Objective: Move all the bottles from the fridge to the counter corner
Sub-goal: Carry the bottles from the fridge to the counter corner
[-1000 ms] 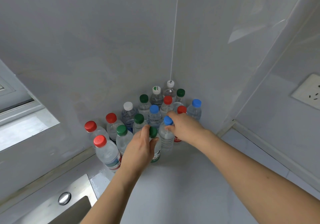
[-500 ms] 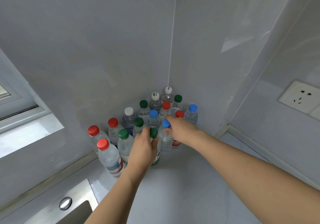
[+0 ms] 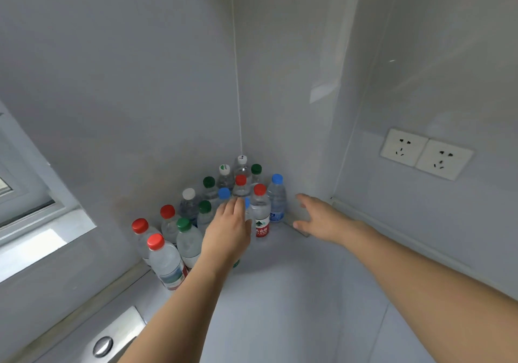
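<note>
A cluster of clear water bottles (image 3: 213, 217) stands upright in the corner of a pale grey surface (image 3: 294, 292), packed against two meeting walls. Their caps are red, green, blue and white. The left hand (image 3: 228, 231) reaches over the front of the cluster, fingers straight and together, its grip relaxed and holding nothing; it hides a blue-capped bottle behind it. The right hand (image 3: 319, 217) hovers just right of the cluster, near a blue-capped bottle (image 3: 277, 198), fingers spread wide, grip empty. A double wall socket (image 3: 426, 153) sits on the right wall. A sink edge (image 3: 112, 340) shows at lower left.
</note>
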Tool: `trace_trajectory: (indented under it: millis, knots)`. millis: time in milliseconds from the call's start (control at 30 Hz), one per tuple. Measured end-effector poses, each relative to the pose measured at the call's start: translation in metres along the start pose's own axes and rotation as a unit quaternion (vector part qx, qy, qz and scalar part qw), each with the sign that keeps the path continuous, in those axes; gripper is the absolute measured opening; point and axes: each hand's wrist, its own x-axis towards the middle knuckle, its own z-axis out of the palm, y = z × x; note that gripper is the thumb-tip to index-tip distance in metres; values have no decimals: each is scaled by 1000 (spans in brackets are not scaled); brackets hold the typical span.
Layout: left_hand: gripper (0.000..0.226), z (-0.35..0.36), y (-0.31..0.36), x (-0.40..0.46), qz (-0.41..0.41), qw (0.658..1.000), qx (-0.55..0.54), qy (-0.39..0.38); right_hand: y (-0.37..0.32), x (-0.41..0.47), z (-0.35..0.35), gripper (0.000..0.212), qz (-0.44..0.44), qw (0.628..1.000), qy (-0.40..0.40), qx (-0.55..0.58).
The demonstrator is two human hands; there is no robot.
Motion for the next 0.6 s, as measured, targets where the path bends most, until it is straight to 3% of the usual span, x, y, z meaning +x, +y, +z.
trace_trajectory:
  millis: [100, 267, 600]
  knots:
    - [48, 8, 27, 10, 91, 995, 42, -8, 22, -26, -9, 76, 34, 999, 13, -17]
    - [48, 43, 79, 23, 167, 982, 35, -80, 67, -68, -10, 73, 102, 994, 32, -32]
    - [54, 68, 259, -36, 334, 929, 37, -155, 153, -251, -35, 71, 257, 960, 112, -15]
